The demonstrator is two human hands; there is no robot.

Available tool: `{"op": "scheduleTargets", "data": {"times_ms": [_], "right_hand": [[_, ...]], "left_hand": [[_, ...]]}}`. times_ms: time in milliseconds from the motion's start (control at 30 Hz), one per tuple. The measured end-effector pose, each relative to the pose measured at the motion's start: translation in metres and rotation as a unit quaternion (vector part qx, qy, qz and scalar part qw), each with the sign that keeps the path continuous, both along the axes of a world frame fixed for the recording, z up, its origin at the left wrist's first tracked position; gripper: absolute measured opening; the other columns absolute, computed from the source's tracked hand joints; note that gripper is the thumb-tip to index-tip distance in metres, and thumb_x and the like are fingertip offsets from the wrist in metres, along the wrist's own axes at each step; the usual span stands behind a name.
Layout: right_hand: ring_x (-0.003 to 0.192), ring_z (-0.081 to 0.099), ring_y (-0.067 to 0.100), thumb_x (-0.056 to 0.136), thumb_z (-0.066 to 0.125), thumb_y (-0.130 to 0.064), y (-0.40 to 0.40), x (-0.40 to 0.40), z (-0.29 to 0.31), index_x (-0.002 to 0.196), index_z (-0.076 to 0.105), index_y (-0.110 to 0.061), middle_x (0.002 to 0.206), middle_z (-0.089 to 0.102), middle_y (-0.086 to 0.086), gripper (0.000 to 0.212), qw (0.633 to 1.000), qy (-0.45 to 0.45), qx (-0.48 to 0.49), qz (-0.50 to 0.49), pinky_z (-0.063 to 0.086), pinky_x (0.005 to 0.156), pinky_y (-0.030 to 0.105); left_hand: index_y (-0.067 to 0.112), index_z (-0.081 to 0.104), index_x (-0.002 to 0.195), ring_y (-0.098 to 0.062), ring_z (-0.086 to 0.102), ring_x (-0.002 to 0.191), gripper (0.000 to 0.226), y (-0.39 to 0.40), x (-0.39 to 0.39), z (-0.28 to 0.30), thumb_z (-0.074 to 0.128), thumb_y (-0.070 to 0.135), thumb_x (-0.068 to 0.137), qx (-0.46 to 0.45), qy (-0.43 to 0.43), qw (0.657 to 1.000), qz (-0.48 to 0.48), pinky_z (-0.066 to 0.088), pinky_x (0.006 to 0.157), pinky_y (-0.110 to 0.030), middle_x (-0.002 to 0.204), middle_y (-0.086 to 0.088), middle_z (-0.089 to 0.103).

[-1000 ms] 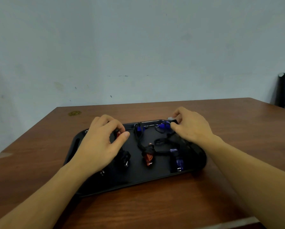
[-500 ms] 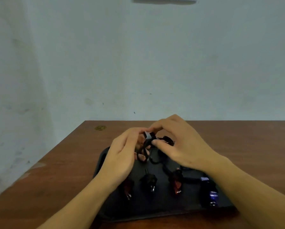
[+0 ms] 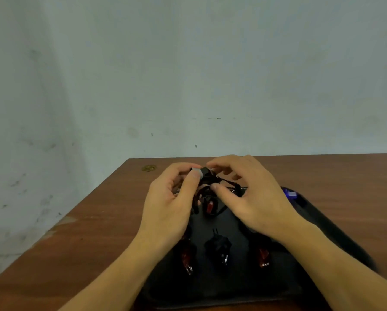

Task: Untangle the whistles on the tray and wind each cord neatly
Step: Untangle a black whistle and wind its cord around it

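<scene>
A black tray [image 3: 336,239] lies on the brown table. Both hands meet above its far part. My left hand [image 3: 168,205] pinches a small grey clasp [image 3: 197,171] on a black cord [image 3: 224,181]. My right hand [image 3: 251,196] pinches the same cord just right of the clasp, thumb underneath. A red whistle [image 3: 210,207] hangs in the tangle below the fingers. On the tray near me lie a red whistle [image 3: 188,258], a black whistle [image 3: 219,246] and another red whistle [image 3: 263,257]. A blue whistle [image 3: 290,194] sits at the tray's far right.
The wooden table [image 3: 98,221] ends at a pale wall behind. A small gold round mark [image 3: 149,168] sits near the table's far left corner. Bare table surface lies left and right of the tray.
My hands came together from the tray's two sides and lifted the clasp and tangled cord. Now they hold it a little higher and farther back, and a red whistle hangs below them.
</scene>
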State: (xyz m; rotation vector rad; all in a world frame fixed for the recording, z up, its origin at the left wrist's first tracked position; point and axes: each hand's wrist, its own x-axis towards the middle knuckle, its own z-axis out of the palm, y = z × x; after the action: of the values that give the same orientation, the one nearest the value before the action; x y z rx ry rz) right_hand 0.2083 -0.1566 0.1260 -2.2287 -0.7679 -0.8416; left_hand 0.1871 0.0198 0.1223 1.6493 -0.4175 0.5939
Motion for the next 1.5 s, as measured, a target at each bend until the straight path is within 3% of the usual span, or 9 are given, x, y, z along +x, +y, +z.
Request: {"op": "scheduleTargets", "data": {"times_ms": [100, 233, 400, 600, 800, 933, 1233, 1367, 1500], "right_hand": [[0.108, 0.052, -0.007, 0.089, 0.07, -0.026, -0.002, 0.0, -0.003, 0.125, 0.055, -0.044, 0.11, 0.057, -0.031, 0.042, 0.998, 0.052, 0.021, 0.002, 0.042, 0.089, 0.01], [0.11, 0.059, 0.001, 0.089, 0.066, -0.028, -0.003, -0.003, -0.003, 0.127, 0.05, -0.051, 0.121, 0.061, -0.02, 0.047, 0.988, 0.132, 0.047, 0.057, 0.05, 0.1, 0.031], [0.109, 0.063, 0.005, 0.096, 0.062, -0.029, 0.003, -0.009, 0.004, 0.116, 0.066, -0.038, 0.11, 0.069, -0.019, 0.023, 0.982, 0.108, 0.117, 0.098, 0.052, 0.096, 0.037], [0.109, 0.062, 0.001, 0.095, 0.064, -0.025, -0.005, -0.013, 0.005, 0.117, 0.066, -0.032, 0.11, 0.068, -0.022, 0.023, 0.992, 0.068, 0.06, 0.085, 0.051, 0.094, 0.024], [0.108, 0.061, 0.004, 0.096, 0.06, -0.011, -0.007, -0.016, 0.005, 0.124, 0.062, -0.031, 0.113, 0.063, -0.021, 0.034, 0.989, 0.091, 0.051, 0.106, 0.049, 0.089, 0.018], [0.083, 0.065, 0.02, 0.097, 0.06, -0.008, 0.0, -0.017, 0.005, 0.129, 0.057, -0.036, 0.096, 0.068, -0.001, 0.043, 0.962, 0.148, 0.164, 0.159, 0.057, 0.077, 0.034], [0.059, 0.059, 0.014, 0.098, 0.057, -0.006, -0.002, -0.008, 0.006, 0.097, 0.07, -0.017, 0.074, 0.07, 0.001, 0.017, 0.897, 0.159, 0.377, 0.164, 0.053, 0.062, 0.023], [0.049, 0.055, 0.009, 0.098, 0.056, -0.003, 0.007, -0.011, 0.005, 0.097, 0.069, -0.01, 0.068, 0.067, -0.005, 0.015, 0.896, 0.174, 0.372, 0.167, 0.049, 0.053, 0.019], [0.077, 0.068, 0.022, 0.099, 0.059, -0.011, 0.018, -0.014, 0.001, 0.091, 0.069, -0.021, 0.082, 0.072, -0.001, 0.016, 0.943, 0.12, 0.28, 0.136, 0.057, 0.075, 0.038]], "left_hand": [[0.013, 0.07, 0.105, -0.014, 0.067, 0.071, 0.018, 0.0, -0.001, 0.002, 0.053, 0.015, 0.099, -0.032, 0.005, 0.999, -0.021, 0.057, 0.064, -0.025, 0.083, -0.006, 0.072], [0.014, 0.07, 0.106, -0.012, 0.067, 0.073, 0.019, -0.001, -0.002, 0.002, 0.052, 0.015, 0.099, -0.016, -0.005, 0.999, -0.028, 0.056, 0.069, -0.023, 0.079, -0.004, 0.071], [0.015, 0.07, 0.106, -0.014, 0.067, 0.075, 0.021, -0.001, -0.003, 0.002, 0.052, 0.009, 0.099, -0.009, 0.006, 0.999, -0.051, 0.058, 0.07, -0.028, 0.08, -0.004, 0.072], [0.014, 0.07, 0.096, -0.02, 0.06, 0.064, 0.016, 0.002, -0.001, 0.0, 0.054, 0.016, 0.099, 0.026, 0.041, 0.996, -0.07, 0.055, 0.06, -0.039, 0.071, -0.006, 0.067], [0.015, 0.065, 0.084, -0.022, 0.058, 0.062, 0.027, 0.006, 0.001, -0.004, 0.052, 0.036, 0.095, 0.096, 0.07, 0.983, -0.141, 0.047, 0.05, -0.032, 0.072, -0.005, 0.064], [0.011, 0.062, 0.08, -0.02, 0.051, 0.056, 0.029, 0.002, -0.002, -0.001, 0.052, 0.035, 0.092, -0.02, 0.137, 0.967, -0.216, 0.036, 0.045, -0.029, 0.069, -0.012, 0.057], [0.012, 0.052, 0.073, -0.015, 0.037, 0.049, 0.033, 0.002, -0.008, 0.008, 0.055, 0.036, 0.095, -0.155, 0.24, 0.881, -0.376, 0.023, 0.045, -0.029, 0.062, -0.004, 0.037], [0.009, 0.049, 0.079, -0.014, 0.039, 0.05, 0.03, 0.002, -0.011, 0.008, 0.053, 0.031, 0.099, -0.159, 0.231, 0.846, -0.454, 0.022, 0.047, -0.029, 0.063, -0.004, 0.038], [0.008, 0.052, 0.082, -0.014, 0.04, 0.05, 0.028, 0.0, -0.011, 0.009, 0.048, 0.03, 0.099, -0.16, 0.203, 0.867, -0.426, 0.025, 0.045, -0.027, 0.065, -0.005, 0.042]]}}
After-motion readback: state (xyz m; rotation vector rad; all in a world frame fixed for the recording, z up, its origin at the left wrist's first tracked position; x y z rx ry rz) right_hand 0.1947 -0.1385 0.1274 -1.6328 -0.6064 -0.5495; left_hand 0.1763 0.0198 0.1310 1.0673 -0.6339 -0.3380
